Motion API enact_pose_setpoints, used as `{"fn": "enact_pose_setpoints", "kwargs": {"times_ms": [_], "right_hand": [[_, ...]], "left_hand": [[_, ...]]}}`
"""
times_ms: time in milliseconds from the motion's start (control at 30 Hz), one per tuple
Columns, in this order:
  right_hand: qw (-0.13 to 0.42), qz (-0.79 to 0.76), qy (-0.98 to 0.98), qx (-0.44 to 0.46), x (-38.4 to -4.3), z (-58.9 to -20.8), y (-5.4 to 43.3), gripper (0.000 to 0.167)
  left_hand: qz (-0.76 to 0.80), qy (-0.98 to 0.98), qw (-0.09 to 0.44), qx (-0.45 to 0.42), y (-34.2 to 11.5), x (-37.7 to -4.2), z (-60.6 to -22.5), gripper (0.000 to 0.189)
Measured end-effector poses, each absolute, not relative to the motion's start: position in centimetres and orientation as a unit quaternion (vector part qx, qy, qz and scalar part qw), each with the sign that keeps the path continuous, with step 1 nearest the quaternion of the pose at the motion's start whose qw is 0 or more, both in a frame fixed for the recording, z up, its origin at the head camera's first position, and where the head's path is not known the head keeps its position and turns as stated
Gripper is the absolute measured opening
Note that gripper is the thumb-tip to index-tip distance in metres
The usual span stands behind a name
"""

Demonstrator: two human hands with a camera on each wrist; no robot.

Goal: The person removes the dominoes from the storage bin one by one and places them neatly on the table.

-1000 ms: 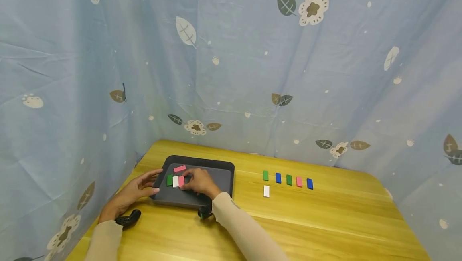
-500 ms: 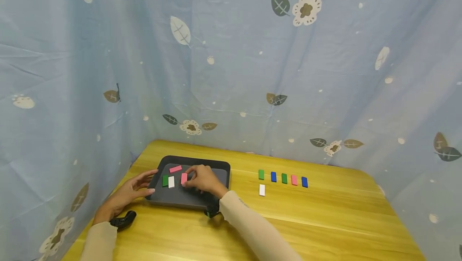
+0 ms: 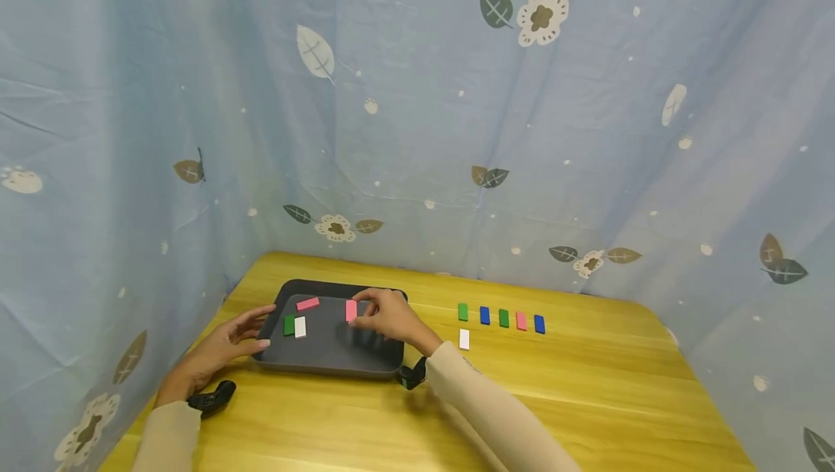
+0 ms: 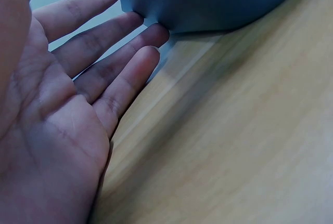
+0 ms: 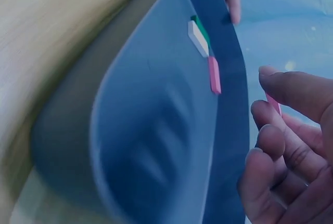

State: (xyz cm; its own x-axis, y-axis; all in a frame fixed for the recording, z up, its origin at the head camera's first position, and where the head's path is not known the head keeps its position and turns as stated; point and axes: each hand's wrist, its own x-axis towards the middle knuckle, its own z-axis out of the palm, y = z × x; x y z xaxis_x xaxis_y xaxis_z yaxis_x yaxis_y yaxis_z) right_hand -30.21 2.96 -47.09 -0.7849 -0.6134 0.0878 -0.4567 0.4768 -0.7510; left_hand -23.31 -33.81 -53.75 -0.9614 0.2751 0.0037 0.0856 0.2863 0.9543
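Note:
My right hand [image 3: 391,315] pinches a small pink rectangular block [image 3: 351,310] between thumb and fingers, over the right half of a dark grey tray [image 3: 320,370]. In the right wrist view, only a sliver of the held pink block [image 5: 273,104] shows behind the thumb. Inside the tray, at the left, a white block [image 3: 300,327] lies against a green block [image 3: 289,325]. Another pink block [image 3: 308,304] lies at a slant behind them. My left hand [image 3: 218,352] is at the tray's left side; in the left wrist view its extended fingertips touch the tray wall [image 4: 203,0].
Right of the tray, a row on the wooden table [image 3: 574,392] holds green [image 3: 463,312], blue [image 3: 485,315], green, pink [image 3: 521,321] and blue blocks. A white block [image 3: 464,339] lies in front of the row's left end. A patterned blue curtain [image 3: 417,124] surrounds the table.
My right hand has lifted the pink block away from the white one and carried it rightward across the tray. My left hand stays at the tray's side. The head view has shifted slightly.

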Motion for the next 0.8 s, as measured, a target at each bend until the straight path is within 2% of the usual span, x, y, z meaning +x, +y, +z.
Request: {"fn": "enact_pose_setpoints", "kwargs": {"times_ms": [367, 800], "right_hand": [[0.051, -0.39, 0.868, -0.304, -29.8, -45.6, 7.1, 0.046], [0.02, -0.357, 0.889, -0.285, -29.1, -45.8, 11.5, 0.046]], "left_hand": [[0.58, 0.803, 0.076, 0.115, -34.1, -23.4, -53.5, 0.068], [0.584, 0.8, 0.088, 0.106, -33.9, -23.3, -53.7, 0.068]]}}
